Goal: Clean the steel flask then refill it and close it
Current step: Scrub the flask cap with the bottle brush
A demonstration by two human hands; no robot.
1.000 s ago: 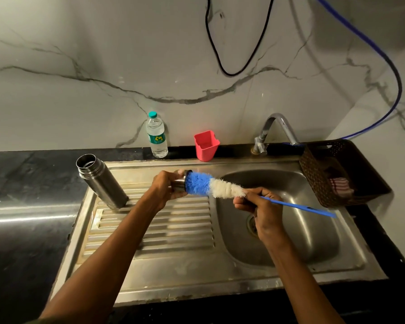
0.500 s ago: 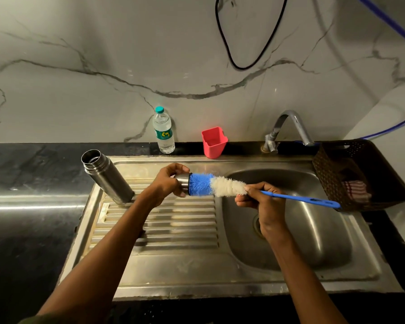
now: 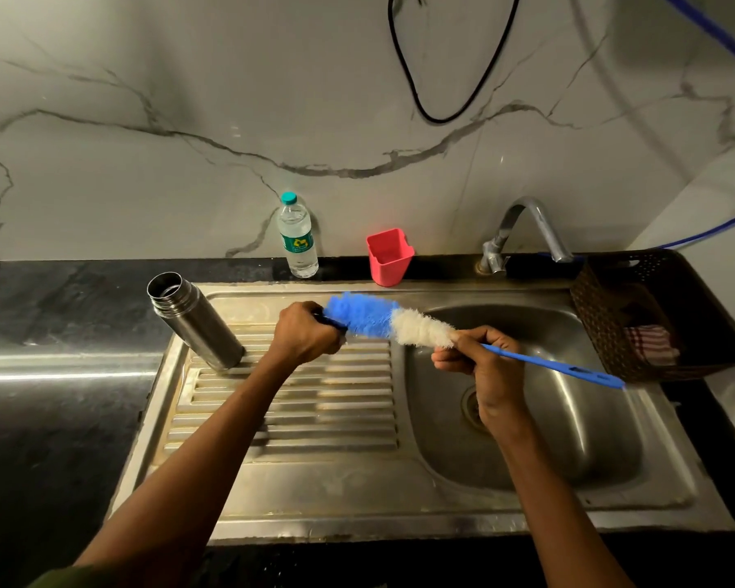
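Standing open flask (image 3: 196, 322), just left of left hand (image 3: 304, 335)

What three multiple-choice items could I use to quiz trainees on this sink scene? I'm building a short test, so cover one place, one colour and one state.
1. Where does the steel flask stand?
A. In the sink basin
B. On the ribbed draining board
C. Inside the brown basket

2. What colour is the small cup by the wall?
A. Red
B. Green
C. White

3. What is the state of the flask's mouth?
A. Capped
B. Plugged by the brush
C. Open, no cap on it

Answers:
1. B: its base sits at the far left corner of the draining board, left of the basin.
2. A: the cup between the plastic bottle and the tap is red.
3. C: its rim shows open, while the bottle brush is in the right hand and its tip meets a small item in the left hand.
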